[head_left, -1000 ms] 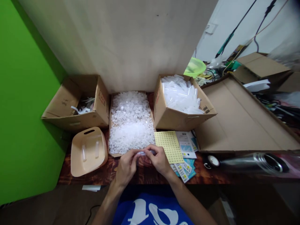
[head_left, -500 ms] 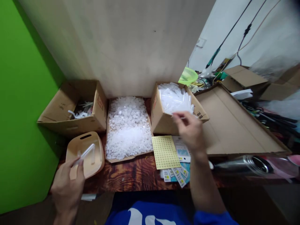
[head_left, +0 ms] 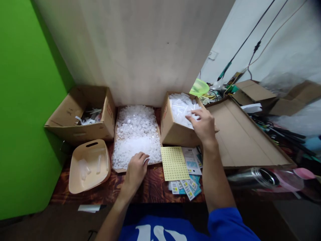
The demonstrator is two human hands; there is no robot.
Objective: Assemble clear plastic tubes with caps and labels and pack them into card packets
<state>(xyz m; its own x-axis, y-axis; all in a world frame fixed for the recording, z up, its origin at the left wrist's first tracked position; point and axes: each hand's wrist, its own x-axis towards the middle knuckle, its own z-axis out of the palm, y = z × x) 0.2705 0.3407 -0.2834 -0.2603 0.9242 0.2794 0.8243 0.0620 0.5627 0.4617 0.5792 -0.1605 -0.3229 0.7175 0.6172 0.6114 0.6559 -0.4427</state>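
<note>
My left hand (head_left: 136, 170) is at the front edge of a shallow cardboard tray (head_left: 121, 171) heaped with small white plastic pieces (head_left: 139, 129). Its thumb and fingertips are pinched together; whatever they may hold is too small to make out. Over a cardboard box (head_left: 179, 135) of clear plastic tubes (head_left: 181, 107), my right hand (head_left: 203, 124) reaches in with fingers slightly apart, near the tubes, holding nothing that I can see. Off to the left, several clear tubes (head_left: 99, 164) lie in a beige plastic basket (head_left: 72, 179).
A yellow sticker sheet (head_left: 175, 163) lies on printed cards (head_left: 189, 189) at the table front. Another cardboard box (head_left: 75, 132) stands back left. To the right are a large cardboard lid (head_left: 247, 140), a steel flask (head_left: 247, 177) and a pink bottle (head_left: 291, 179). A green panel (head_left: 25, 117) borders the left.
My left hand has let go of a clear tube, now in the basket, and moved right to the tray. My right hand has moved slightly up, over the tubes in the box.
</note>
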